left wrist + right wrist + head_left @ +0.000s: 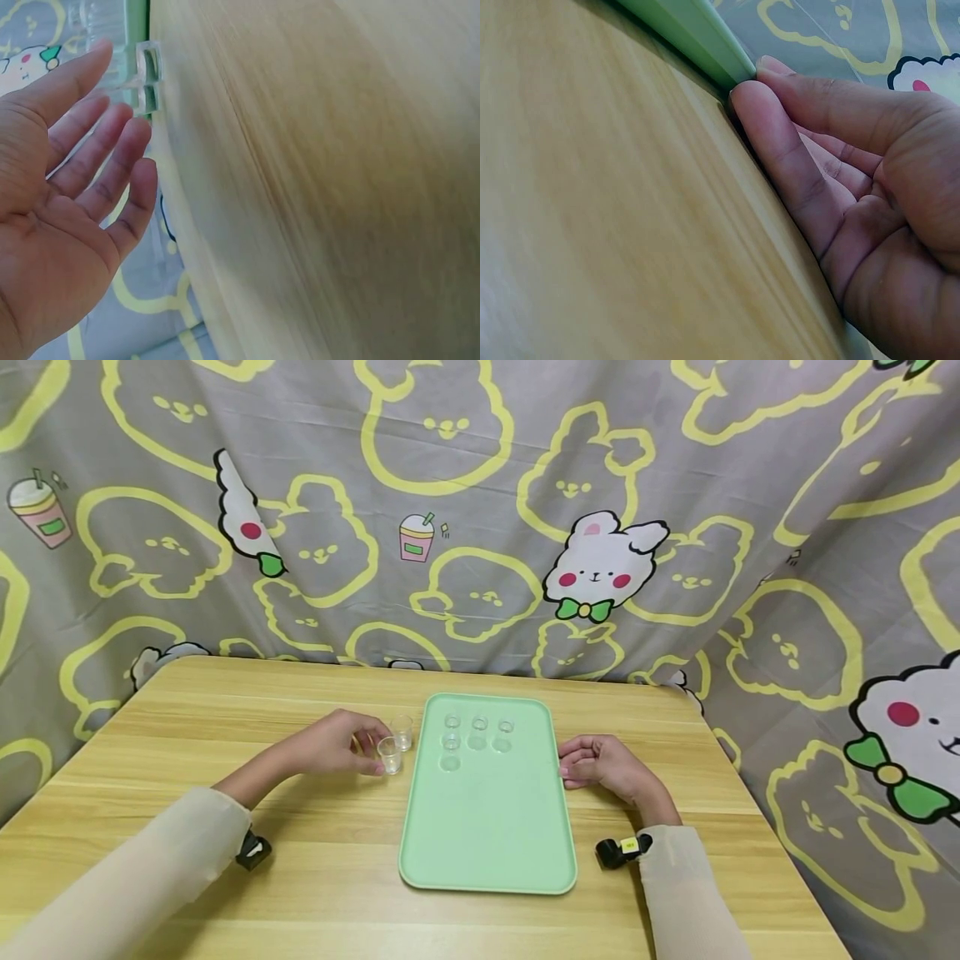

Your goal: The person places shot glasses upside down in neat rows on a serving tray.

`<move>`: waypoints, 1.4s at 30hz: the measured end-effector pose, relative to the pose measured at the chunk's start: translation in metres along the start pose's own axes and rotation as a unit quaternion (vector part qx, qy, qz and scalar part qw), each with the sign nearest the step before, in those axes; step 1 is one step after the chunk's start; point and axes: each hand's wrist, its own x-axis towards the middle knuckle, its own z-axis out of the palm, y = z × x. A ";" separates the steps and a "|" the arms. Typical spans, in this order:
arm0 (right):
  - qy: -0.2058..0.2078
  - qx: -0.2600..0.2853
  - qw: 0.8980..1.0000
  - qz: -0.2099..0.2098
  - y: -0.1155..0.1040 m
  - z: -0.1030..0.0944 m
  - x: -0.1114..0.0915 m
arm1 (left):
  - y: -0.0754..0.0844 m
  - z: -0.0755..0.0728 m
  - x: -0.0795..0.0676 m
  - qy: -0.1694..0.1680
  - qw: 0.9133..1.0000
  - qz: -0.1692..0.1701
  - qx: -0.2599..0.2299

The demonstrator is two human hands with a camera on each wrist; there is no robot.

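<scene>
Two small clear cups stand on the table left of the tray, a nearer cup (391,757) and a farther cup (402,732). My left hand (341,743) is beside the nearer one, thumb and fingers spread apart around its left side. In the left wrist view the fingers of that hand (82,172) are loosely bent, and the cup bases (148,75) show past the fingertips. My right hand (603,766) pinches the right edge of the light green tray (487,835). The right wrist view shows thumb and finger meeting at the tray's rim (705,45).
Several more clear cups (479,727) stand in rows on the far left part of the tray. The wooden table (322,868) ends at a grey patterned curtain (480,518) behind and to the right. A black strap device (618,852) sits at each wrist.
</scene>
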 end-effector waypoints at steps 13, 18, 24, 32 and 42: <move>-0.003 0.008 1.000 -0.004 -0.001 0.000 0.000 | 0.002 0.009 0.005 -0.009 1.000 0.001 -0.018; -0.001 0.009 1.000 -0.001 -0.002 -0.001 0.000 | 0.003 0.010 0.007 -0.018 1.000 0.000 -0.017; -0.001 0.010 1.000 -0.003 -0.002 -0.002 0.000 | 0.005 0.011 0.008 -0.026 0.999 0.012 -0.021; -0.003 0.006 1.000 -0.003 -0.002 -0.002 0.001 | 0.006 0.011 0.009 -0.031 0.999 0.015 -0.011; -0.001 0.007 1.000 0.004 -0.001 -0.001 0.001 | 0.013 -0.002 0.009 -0.001 0.999 0.046 0.009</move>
